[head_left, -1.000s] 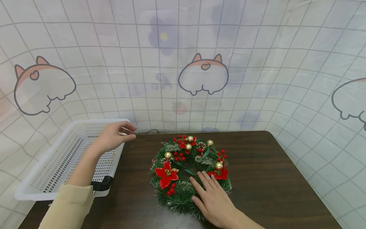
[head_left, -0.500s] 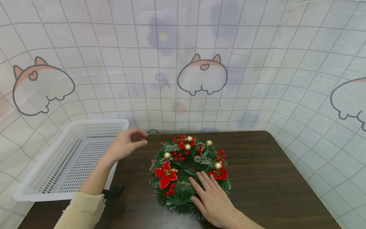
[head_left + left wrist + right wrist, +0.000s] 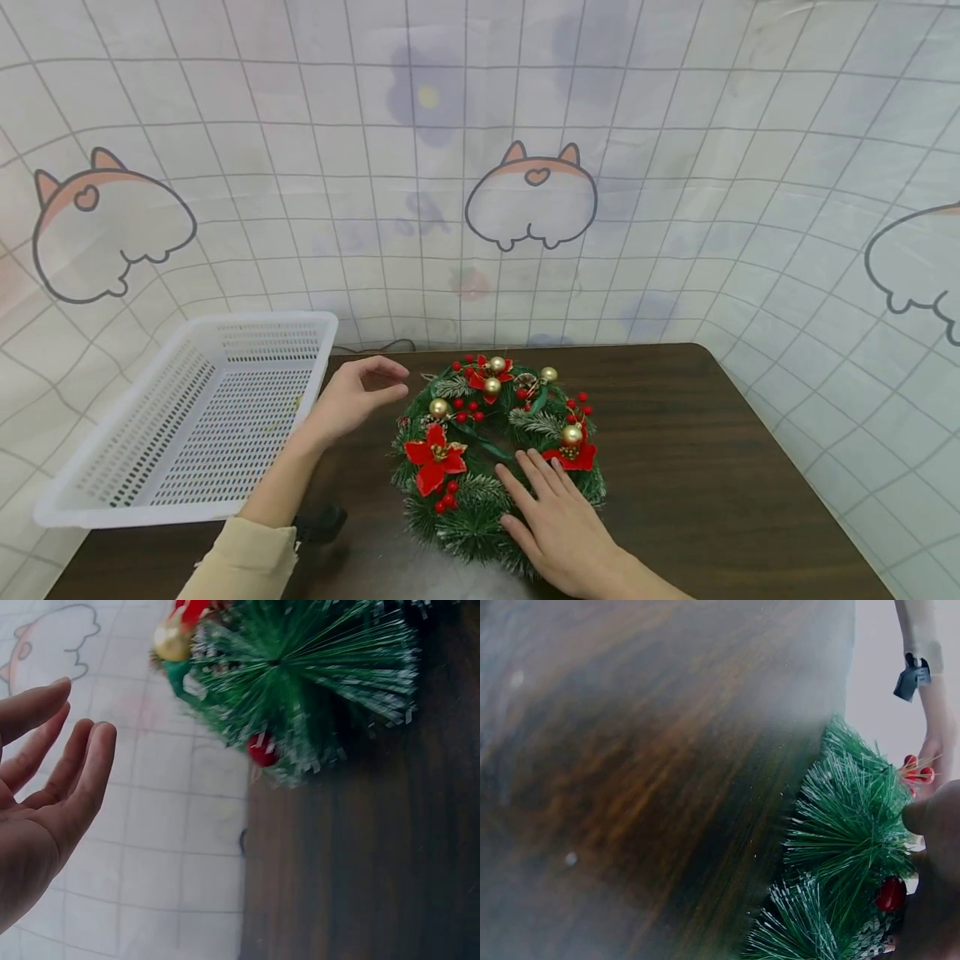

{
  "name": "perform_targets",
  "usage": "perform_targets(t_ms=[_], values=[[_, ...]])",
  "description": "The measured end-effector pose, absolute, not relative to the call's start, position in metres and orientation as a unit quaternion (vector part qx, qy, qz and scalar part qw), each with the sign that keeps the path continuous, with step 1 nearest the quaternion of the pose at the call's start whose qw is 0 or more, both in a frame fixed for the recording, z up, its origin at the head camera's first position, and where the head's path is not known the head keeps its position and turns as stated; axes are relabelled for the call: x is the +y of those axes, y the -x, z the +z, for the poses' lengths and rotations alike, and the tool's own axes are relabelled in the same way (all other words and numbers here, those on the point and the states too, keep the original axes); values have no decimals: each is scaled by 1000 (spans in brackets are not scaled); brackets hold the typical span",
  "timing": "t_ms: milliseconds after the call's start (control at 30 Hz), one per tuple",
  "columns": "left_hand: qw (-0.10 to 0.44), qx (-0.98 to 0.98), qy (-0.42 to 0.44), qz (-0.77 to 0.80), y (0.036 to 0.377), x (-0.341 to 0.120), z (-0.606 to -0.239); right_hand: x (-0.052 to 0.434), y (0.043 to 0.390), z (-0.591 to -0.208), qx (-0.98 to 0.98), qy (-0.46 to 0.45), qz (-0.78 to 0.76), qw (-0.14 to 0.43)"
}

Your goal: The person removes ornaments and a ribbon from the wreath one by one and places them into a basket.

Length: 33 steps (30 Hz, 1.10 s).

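A green Christmas wreath (image 3: 480, 500) with red poinsettias, red berries and gold balls lies flat on the dark wooden table. My right hand (image 3: 558, 529) rests on its lower right part, fingers straight and slightly spread. Just left of the wreath's upper left edge, my left hand (image 3: 360, 398) hovers above the table with nothing in it. In the left wrist view, the fingers of the left hand (image 3: 52, 765) are loosely bent and apart from the wreath (image 3: 285, 675). The right wrist view shows the wreath's bristly edge (image 3: 847, 840) beside the darkened right hand (image 3: 934, 877).
A white perforated plastic basket (image 3: 56, 500) stands at the left of the table (image 3: 697, 467). Behind the table hangs a white gridded cloth (image 3: 645, 150) with cartoon prints. A thin dark cable (image 3: 401, 343) lies by the back edge. A black wrist camera (image 3: 322, 523) sits on the left forearm.
My left hand has moved right from over the basket's edge to beside the wreath. The right hand has stayed on the wreath, which has not visibly moved.
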<state>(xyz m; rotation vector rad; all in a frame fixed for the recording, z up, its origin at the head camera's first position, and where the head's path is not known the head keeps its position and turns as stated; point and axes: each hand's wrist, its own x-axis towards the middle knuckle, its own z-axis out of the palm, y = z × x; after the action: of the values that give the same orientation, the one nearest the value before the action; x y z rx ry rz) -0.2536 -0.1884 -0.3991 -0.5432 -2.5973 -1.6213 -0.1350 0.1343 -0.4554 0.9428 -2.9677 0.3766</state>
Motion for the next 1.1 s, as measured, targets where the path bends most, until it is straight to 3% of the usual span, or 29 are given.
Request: perform_targets(t_ms=[400,1100], values=[[-46,-802,158,-574,255,-172,-418,134,135,-456,-946,-302,121,5],[-72,-814,226,-530,237,-149,-405,134,135,-456,-946,-299,127,3]])
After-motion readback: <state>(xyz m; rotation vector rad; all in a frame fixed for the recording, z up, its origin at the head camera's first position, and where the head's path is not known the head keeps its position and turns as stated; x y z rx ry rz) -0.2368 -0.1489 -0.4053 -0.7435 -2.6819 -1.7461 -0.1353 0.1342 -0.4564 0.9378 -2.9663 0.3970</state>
